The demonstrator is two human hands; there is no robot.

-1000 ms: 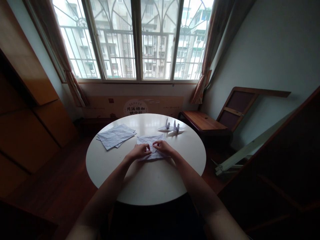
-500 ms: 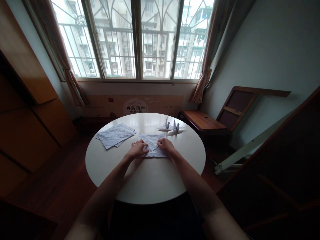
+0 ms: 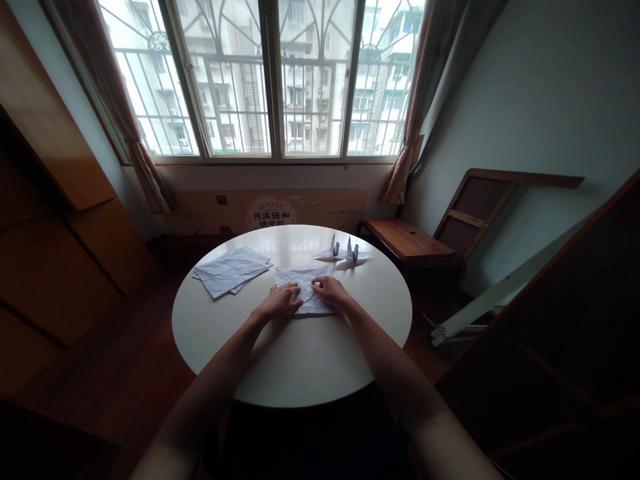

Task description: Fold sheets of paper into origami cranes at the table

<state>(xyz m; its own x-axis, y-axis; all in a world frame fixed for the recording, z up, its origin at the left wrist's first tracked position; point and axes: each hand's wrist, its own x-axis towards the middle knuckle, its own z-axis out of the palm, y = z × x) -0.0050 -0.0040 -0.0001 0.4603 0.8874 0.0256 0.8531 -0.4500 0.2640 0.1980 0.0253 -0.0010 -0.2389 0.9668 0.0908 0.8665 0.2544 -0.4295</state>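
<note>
A creased sheet of paper [image 3: 316, 309] lies partly folded in the middle of the round white table [image 3: 280, 373]. My left hand [image 3: 282, 300] rests flat on its left part, fingers stretched toward the centre. With fingertips pinched together, my right hand [image 3: 331, 291] grips a folded flap of the sheet near its middle. Beyond the right hand stand two folded paper cranes, one paper crane [image 3: 334, 251] just left of the other paper crane [image 3: 353, 253]. Left of my hands is a loose stack of creased paper sheets [image 3: 231, 271].
A low wooden bench [image 3: 407, 240] stands past the table's right edge, with a wooden frame [image 3: 465, 207] leaning behind it. A printed cardboard box [image 3: 330, 207] sits under the window. Wooden cabinets [image 3: 65, 247] line the left side.
My left hand has slid slightly to the right and flattened over the sheet. The right fingertips have shifted a little to the left. Stack and cranes stay put.
</note>
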